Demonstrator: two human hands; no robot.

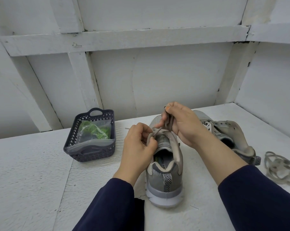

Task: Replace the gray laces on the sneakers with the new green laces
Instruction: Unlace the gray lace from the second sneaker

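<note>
White tbl [32, 164], sneaker [164, 177] lengthwise, toe away, heel near

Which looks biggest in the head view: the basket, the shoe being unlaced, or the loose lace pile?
1. Basket and shoe: about alike, shoe nearer, so unranked.
2. Loose lace pile: smallest.

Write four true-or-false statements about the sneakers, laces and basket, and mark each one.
1. The green laces lie bagged inside the basket. True.
2. The loose lace lies left of the basket. False: it lies far right, beyond the far sneaker.
3. The left hand and right hand both pinch the gray lace of the near sneaker. True.
4. The near sneaker wears green laces. False: its lace is gray.
</note>
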